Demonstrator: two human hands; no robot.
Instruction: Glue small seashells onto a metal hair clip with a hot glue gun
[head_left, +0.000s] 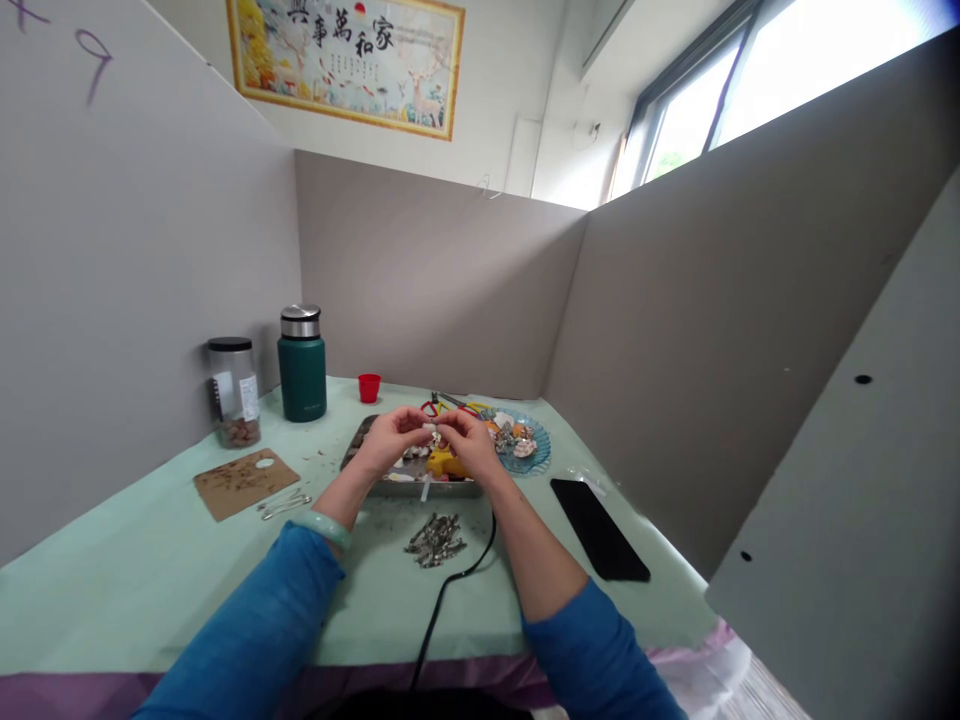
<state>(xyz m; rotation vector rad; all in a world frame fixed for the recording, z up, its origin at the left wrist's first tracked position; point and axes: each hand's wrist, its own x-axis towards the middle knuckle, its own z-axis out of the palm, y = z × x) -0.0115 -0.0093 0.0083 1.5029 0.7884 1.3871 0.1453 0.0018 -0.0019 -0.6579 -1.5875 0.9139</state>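
My left hand [394,438] and my right hand [468,440] meet over a metal tray [465,489], fingertips pinched together. Between them is a small whitish piece [430,428], too small to make out. Under my hands, a yellow tool [445,463] lies in the tray among small white and colored bits. A black cord [459,575] runs from near the tray to the table's front edge. A pile of small silver metal pieces [436,541] sits in front of the tray.
To the right are a blue glass plate [541,450] of small parts and a black phone [600,530]. Pliers [457,403] lie behind. At left stand a green flask [302,375], a jar [238,400], brown cardboard [244,480] and a red cup [369,388]. Partitions enclose the table.
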